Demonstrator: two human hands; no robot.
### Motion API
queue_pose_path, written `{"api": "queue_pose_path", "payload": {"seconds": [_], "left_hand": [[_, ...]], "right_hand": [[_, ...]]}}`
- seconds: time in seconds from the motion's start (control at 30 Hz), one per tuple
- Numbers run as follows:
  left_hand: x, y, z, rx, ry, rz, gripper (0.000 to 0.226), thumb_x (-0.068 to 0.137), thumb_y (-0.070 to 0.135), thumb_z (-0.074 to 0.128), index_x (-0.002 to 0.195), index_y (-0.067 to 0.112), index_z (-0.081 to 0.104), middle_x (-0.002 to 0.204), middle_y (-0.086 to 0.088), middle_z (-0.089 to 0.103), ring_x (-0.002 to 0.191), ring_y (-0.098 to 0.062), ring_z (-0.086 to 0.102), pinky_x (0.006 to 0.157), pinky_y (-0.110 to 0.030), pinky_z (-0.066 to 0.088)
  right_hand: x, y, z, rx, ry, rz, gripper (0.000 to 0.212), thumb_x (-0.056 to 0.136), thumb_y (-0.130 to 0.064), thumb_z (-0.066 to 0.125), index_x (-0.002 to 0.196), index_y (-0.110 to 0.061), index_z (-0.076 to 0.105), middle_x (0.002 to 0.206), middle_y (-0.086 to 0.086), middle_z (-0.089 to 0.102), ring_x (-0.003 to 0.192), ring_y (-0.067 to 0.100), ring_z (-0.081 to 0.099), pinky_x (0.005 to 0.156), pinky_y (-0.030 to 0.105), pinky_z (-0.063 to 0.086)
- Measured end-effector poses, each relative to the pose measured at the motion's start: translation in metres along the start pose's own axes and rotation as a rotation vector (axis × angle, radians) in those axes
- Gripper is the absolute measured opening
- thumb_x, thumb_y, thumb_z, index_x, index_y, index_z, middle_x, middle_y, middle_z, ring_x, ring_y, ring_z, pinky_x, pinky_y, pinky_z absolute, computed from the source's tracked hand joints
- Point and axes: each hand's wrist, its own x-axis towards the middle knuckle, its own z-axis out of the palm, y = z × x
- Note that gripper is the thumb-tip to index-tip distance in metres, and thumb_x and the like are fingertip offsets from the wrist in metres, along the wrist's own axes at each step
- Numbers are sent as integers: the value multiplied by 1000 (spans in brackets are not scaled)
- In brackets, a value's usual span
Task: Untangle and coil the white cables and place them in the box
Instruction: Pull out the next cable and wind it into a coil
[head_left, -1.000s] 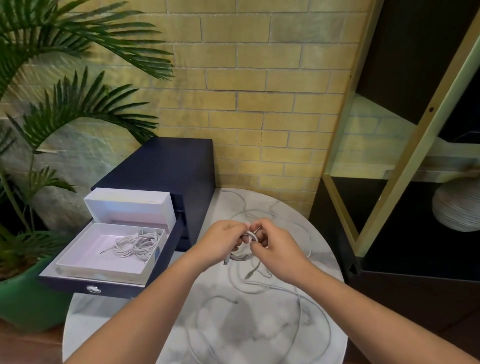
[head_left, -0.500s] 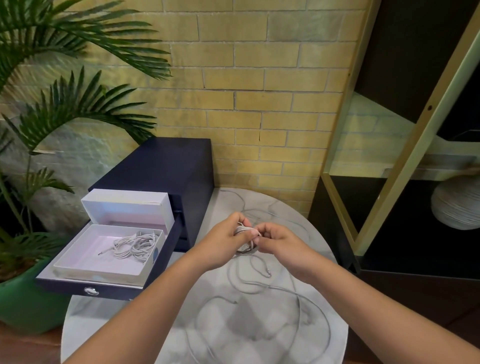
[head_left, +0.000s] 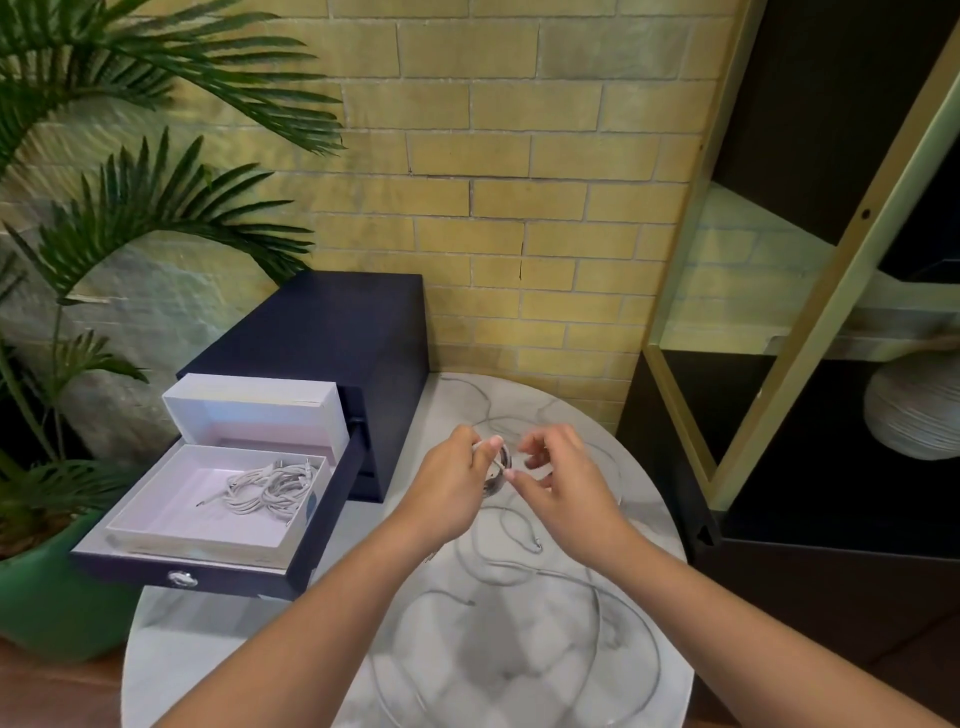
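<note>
White cable coil (head_left: 497, 467) is gripped by the left hand (head_left: 451, 486), the right hand (head_left: 563, 483) touching it, its grip unclear.

Single head-worn wide-angle view, tilted forward and down at the marble table (head_left: 218, 649).
It looks from above the table's near edge toward the brick wall (head_left: 519, 156) behind the table. Close in, the left hand (head_left: 452, 488) and right hand (head_left: 563, 483), holding a white cable (head_left: 503, 460), meet over the table's middle, forearms entering from below.
</note>
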Motion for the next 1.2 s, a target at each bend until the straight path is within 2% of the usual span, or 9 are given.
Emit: {"api": "queue_pose_path", "payload": {"seconds": [0.1,0.27,0.4,0.53,0.63,0.77,0.87,1.0,1.2], "left_hand": [[0,2,0,2,1,-6,36,103,40,33,78,15,42,71,3,46,61,-10,41,54,-26,32],[-5,6,5,-94,6,-4,34,103,36,34,75,19,44,68,7,46,52,-2,46,47,-14,36],[-7,1,2,-97,-4,48,31,104,34,35,87,11,49,73,6,51,60,-2,49,53,-7,38],[-1,-16,7,62,-11,125,28,102,39,32,82,22,43,83,5,55,80,-16,53,74,-31,44],[-2,-21,8,109,-22,119,27,102,39,32,83,24,42,87,6,57,89,-16,54,83,-39,43],[-5,-20,6,36,9,128,30,103,35,34,85,15,47,80,4,53,71,-5,50,64,-16,38],[-8,-14,7,-141,2,77,30,103,29,39,84,7,49,70,3,47,54,5,49,50,-8,36],[-6,-13,6,-258,6,34,32,101,32,44,78,12,50,66,0,48,56,-6,47,49,-15,41],[-4,-18,3,-256,-29,-31,34,100,34,46,82,7,55,60,-3,53,43,-6,46,43,-24,40]], "right_hand": [[-7,5,2,-189,-5,-143,18,87,-29,68,102,-24,60,99,-11,46,84,0,50,71,11,40],[-5,2,10,-166,10,-175,3,89,-15,65,87,-18,64,84,-10,50,74,6,51,69,15,41],[0,0,6,69,-88,64,9,92,-15,61,83,-13,61,84,5,64,80,16,60,77,32,52],[0,-12,2,549,-222,372,15,100,-14,47,88,-8,54,79,7,63,75,12,65,72,23,55],[-1,-18,-2,749,-295,526,15,102,-15,41,93,-8,51,63,2,46,53,12,53,54,22,48],[1,-15,-7,591,-388,512,18,101,-24,45,93,-13,56,57,-3,35,45,9,30,47,21,31],[2,-15,-7,415,-381,384,24,99,-26,48,92,-8,63,57,-4,45,47,10,45,54,30,37],[-2,-16,0,112,-352,206,18,96,-23,53,90,-10,63,86,6,69,81,23,64,80,41,52],[-3,-21,-4,-55,-469,56,17,96,-25,54,92,-10,60,108,6,56,97,17,56,92,36,47]]}}
